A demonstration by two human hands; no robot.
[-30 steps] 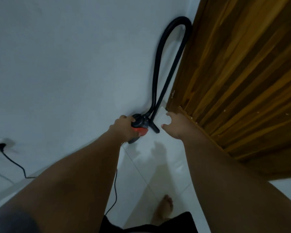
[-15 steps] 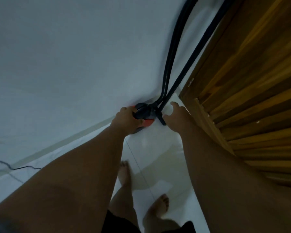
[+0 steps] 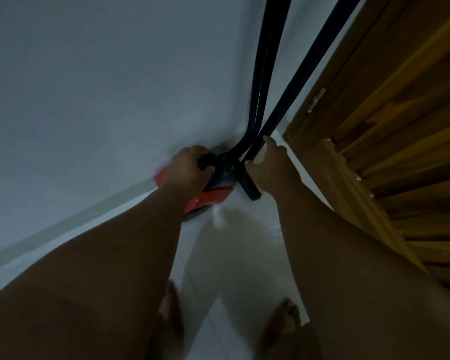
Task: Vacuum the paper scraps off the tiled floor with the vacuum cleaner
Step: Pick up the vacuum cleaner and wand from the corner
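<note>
A red and black vacuum cleaner (image 3: 213,197) sits on the white tiled floor (image 3: 244,242) against the wall. My left hand (image 3: 186,168) is closed around its black handle on top. Its black hose (image 3: 261,74) rises up the wall and loops out of view. A second black length, the tube (image 3: 250,183), comes down beside the hose and ends near the floor. My right hand (image 3: 269,165) curls around that tube just above its lower end. No paper scraps show in this view.
A pale wall (image 3: 102,87) fills the left and top. A slatted wooden door (image 3: 387,152) stands close on the right. A skirting strip (image 3: 76,222) runs along the wall base. My bare feet (image 3: 283,323) stand on the tiles below.
The view has moved closer and lower to the vacuum cleaner. My right hand has gone from open near the tube to wrapped around it. My left hand stays on the handle.
</note>
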